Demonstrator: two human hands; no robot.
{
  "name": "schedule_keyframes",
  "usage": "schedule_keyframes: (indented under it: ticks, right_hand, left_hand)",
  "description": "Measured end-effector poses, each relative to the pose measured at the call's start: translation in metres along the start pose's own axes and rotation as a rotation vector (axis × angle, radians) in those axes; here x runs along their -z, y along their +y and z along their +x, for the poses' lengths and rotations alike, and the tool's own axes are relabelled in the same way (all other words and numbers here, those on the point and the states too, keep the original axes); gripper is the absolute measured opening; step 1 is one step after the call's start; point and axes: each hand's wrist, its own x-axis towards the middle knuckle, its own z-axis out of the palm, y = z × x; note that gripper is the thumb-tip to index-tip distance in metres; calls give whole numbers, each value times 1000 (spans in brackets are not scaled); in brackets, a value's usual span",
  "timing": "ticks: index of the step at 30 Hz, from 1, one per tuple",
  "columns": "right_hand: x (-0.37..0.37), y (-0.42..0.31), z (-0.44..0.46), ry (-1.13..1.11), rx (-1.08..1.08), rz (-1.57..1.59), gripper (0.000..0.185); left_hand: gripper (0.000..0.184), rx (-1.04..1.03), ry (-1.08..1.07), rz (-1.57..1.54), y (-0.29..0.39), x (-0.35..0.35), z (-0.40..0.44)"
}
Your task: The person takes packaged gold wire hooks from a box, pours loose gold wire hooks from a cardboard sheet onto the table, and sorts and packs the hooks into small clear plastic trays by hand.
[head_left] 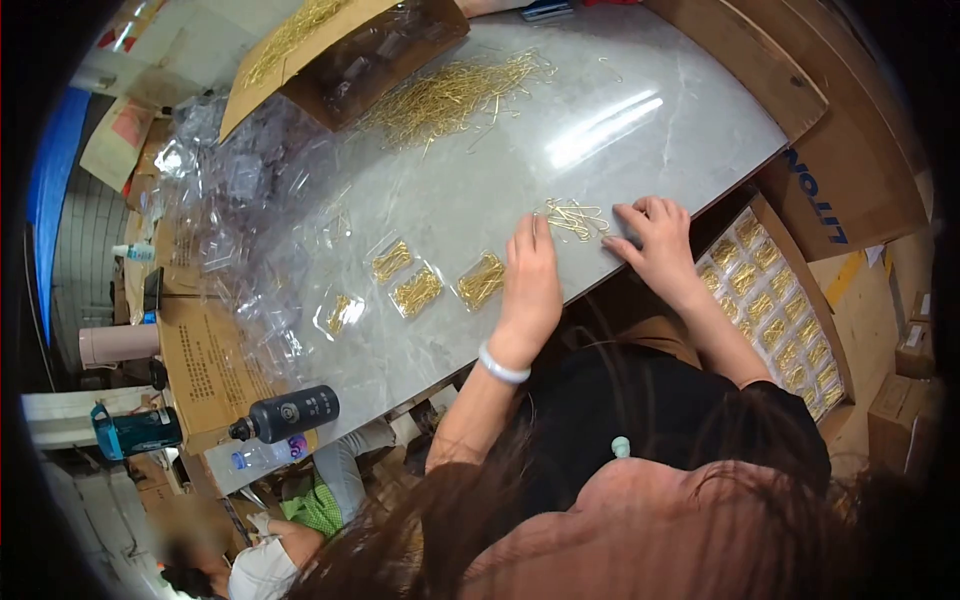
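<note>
A small bundle of gold wire hooks lies on the grey marbled table between my hands. My left hand, with a white bracelet on the wrist, rests at the bundle's left side, its fingers stretched out close together. On the right side, my right hand is curved, thumb and fingers apart, its tips beside the hooks' ends. Left of my left hand lies a clear plastic pack of hooks. Further left are a second filled pack, a third filled pack and a smaller one.
A loose heap of gold hooks lies beside an open cardboard box. Clear plastic packaging covers the table's left side. A dark bottle lies near the edge. At right, a box holds rows of filled packs. Another person sits lower left.
</note>
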Motion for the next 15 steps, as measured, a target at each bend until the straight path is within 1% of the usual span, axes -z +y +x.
schedule_keyframes:
  ticks: [2, 5, 8, 10, 13, 15]
  right_hand:
    - [-6, 1, 0, 70, 34, 14, 38]
    - [-17, 5, 5, 110, 78, 73, 31]
    - [-25, 4, 18, 124, 125, 115, 25]
    - [-35, 2, 24, 115, 142, 139, 24]
    - [-38, -4, 28, 44, 153, 207, 23]
    - [-39, 1, 30, 59, 134, 293, 22]
  left_hand:
    - [46, 43, -5, 62, -7, -17, 18]
    - [44, 110, -109, 91, -21, -27, 37]
    - [41, 174, -193, 2, -18, -25, 47]
    - [41, 186, -170, -69, -13, -25, 46]
    - [41, 177, -121, -166, -16, -28, 39]
    - [42, 153, -91, -193, -15, -26, 33]
